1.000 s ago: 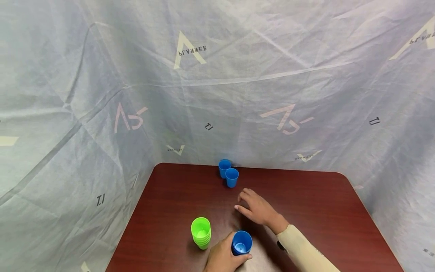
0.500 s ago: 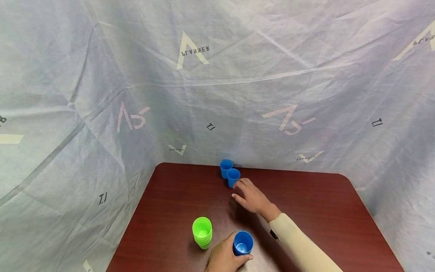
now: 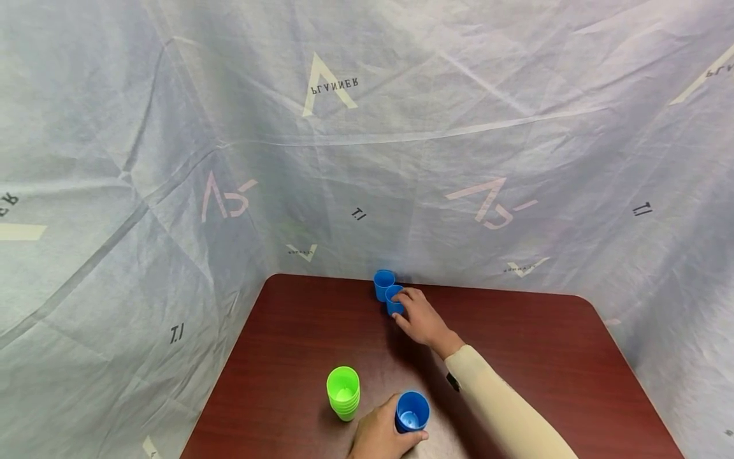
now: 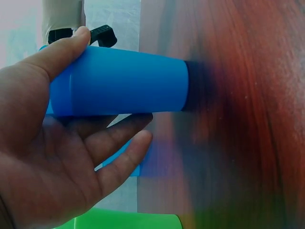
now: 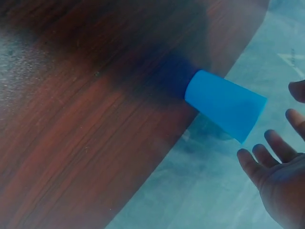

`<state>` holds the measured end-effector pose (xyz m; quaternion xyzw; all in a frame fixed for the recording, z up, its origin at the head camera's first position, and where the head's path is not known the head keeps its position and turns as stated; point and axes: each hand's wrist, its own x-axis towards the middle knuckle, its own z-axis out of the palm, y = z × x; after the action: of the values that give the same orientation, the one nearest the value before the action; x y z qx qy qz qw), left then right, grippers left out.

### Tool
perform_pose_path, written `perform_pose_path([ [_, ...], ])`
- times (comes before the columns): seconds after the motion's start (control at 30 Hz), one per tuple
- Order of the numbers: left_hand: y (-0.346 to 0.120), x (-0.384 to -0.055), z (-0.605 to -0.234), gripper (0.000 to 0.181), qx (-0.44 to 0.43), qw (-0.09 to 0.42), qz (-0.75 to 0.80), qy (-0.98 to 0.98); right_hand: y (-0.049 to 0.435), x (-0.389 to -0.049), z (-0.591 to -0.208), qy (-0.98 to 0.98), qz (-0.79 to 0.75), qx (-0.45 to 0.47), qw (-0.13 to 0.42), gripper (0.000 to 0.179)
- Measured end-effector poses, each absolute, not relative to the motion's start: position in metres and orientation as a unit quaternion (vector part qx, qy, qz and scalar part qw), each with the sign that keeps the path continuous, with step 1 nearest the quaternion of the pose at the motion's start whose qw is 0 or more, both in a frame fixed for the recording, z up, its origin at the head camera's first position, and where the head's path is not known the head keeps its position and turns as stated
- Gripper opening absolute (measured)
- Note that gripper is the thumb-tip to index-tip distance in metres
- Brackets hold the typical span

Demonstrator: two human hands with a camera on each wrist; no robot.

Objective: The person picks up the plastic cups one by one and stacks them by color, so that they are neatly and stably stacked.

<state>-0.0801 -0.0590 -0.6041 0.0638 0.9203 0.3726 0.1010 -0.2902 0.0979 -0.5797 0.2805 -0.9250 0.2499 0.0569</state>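
Observation:
My left hand (image 3: 378,430) grips an upright blue cup (image 3: 411,411) near the table's front. A line below its rim in the left wrist view looks like one cup nested in another. There, the thumb lies along one side of the blue cup (image 4: 128,81). To its left stands a stack of nested green cups (image 3: 344,392). At the back edge, my right hand (image 3: 421,319) reaches the nearer blue cup (image 3: 394,308), fingers over its rim. The right wrist view shows that hand (image 5: 281,176) with spread fingers, apart from the blue cup (image 5: 226,105).
Just behind the nearer cup stands another blue cup (image 3: 383,285), close to the hanging grey-white sheet (image 3: 367,159). The sheet encloses the back and sides of the reddish-brown table (image 3: 516,357).
My right hand has moved forward and slightly left, from the table's middle to the nearer blue cup at the back. The left hand keeps its hold in the same place.

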Motion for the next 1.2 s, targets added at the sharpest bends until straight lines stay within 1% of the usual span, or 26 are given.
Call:
perform_pose_path([
  [0.23,-0.060,-0.079,-0.603,0.078,0.061,0.109,0.364,0.923,0.091,-0.300,-0.582,-0.936,0.238,0.258,0.034,0.050],
  [0.4,-0.060,-0.079,-0.603,0.079,0.056,0.111,0.360,0.925,0.086,-0.307,-0.586,-0.939,0.237,0.246,0.038,0.053],
  [0.7,-0.059,-0.081,-0.604,0.078,0.057,0.117,0.355,0.926,0.081,-0.316,-0.591,-0.948,0.237,0.210,0.018,0.075],
  [0.87,-0.058,-0.081,-0.604,0.076,0.061,0.120,0.356,0.925,0.082,-0.317,-0.593,-0.955,0.227,0.192,0.010,0.075],
  [1.07,-0.059,-0.081,-0.606,0.074,0.065,0.107,0.357,0.926,0.081,-0.318,-0.596,-0.954,0.232,0.189,0.001,0.069],
  [1.2,-0.061,-0.081,-0.605,0.074,0.066,0.102,0.356,0.926,0.080,-0.318,-0.596,-0.956,0.226,0.189,0.005,0.070],
])
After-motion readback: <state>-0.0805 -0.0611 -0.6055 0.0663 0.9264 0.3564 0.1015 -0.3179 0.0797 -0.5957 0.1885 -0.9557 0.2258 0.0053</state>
